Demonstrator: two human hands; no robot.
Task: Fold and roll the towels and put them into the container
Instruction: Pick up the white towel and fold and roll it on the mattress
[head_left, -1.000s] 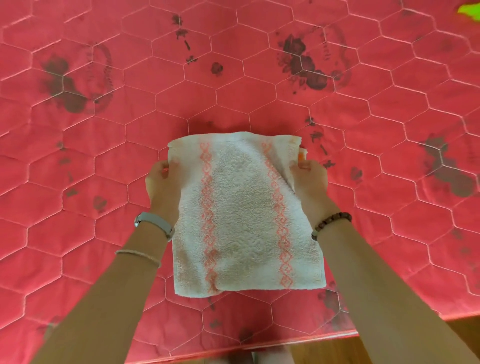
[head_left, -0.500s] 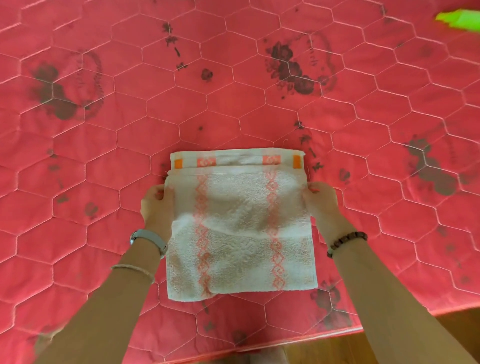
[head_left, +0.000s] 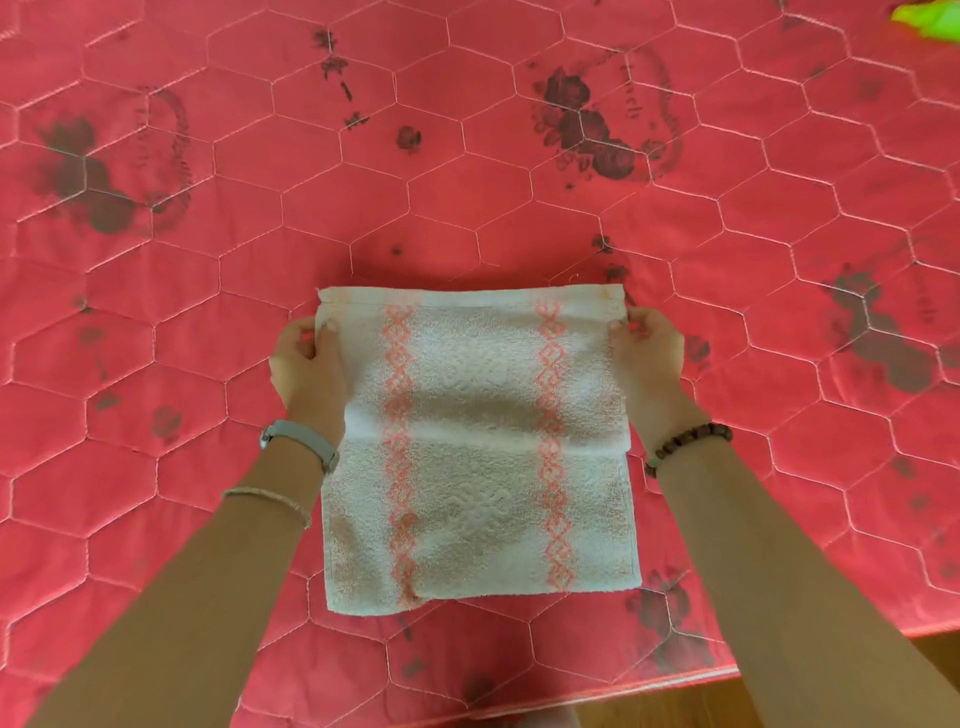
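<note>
We begin with the left hand (head_left: 306, 364): it pinches the left edge of the towel (head_left: 478, 467) close to the far corner, thumb on top of the cloth and the other fingers tucked beneath the edge. The right hand (head_left: 649, 358) mirrors it on the right edge at the same height, thumb over, fingers under. We read this matched grip as a way to keep the upper layer taut and square, so that its far edge can be set even across the width rather than skewed. A grey wristband (head_left: 301, 441) and a thin cord bracelet (head_left: 270, 496) sit on the left wrist, and a beaded bracelet (head_left: 688, 444) on the right.

Between the hands the towel, white terry with two orange diamond-patterned stripes, lies flat, with a soft ridge running across its middle. We take that for a fold being laid; rolling has not begun.

The towel rests on a red quilted bedcover (head_left: 467, 182) with hexagon stitching and dark flower prints, near its closest edge, within easy reach of both arms. A strip of wooden floor (head_left: 924, 654) shows past that edge. At the far right corner a blurred green object (head_left: 930, 15) peeks in; we cannot tell whether it is the container.
</note>
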